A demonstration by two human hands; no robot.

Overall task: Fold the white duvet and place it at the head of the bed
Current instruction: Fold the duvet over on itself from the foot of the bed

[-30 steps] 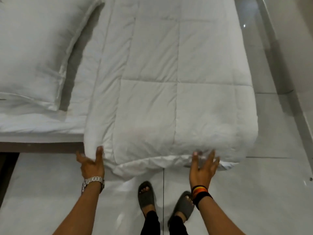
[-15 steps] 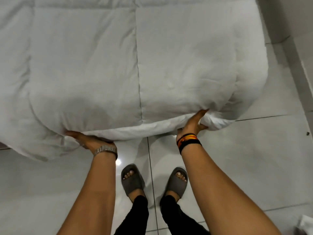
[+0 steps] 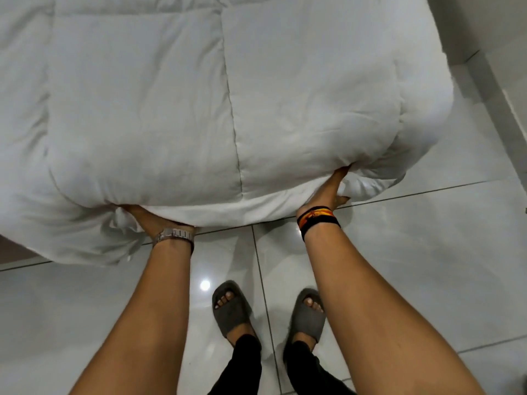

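Observation:
The folded white duvet (image 3: 176, 109), quilted in large squares, fills the upper part of the view and hangs over the bed's near edge. My left hand (image 3: 148, 219), with a metal watch at the wrist, is tucked under the duvet's near left fold, its fingers hidden in the cloth. My right hand (image 3: 332, 189), with black and orange bands at the wrist, grips the near right edge, thumb on top and fingers under the fold. The head of the bed is out of view.
Glossy grey floor tiles (image 3: 427, 252) lie below and to the right. My feet in grey slippers (image 3: 231, 309) stand close to the bed. A wall base (image 3: 510, 89) runs along the right. A dark strip of bed frame (image 3: 11, 252) shows at the left.
Both hands went from resting open against the duvet's near edge to reaching under it and gripping. The view has closed in on the duvet, and the pillow has left the view.

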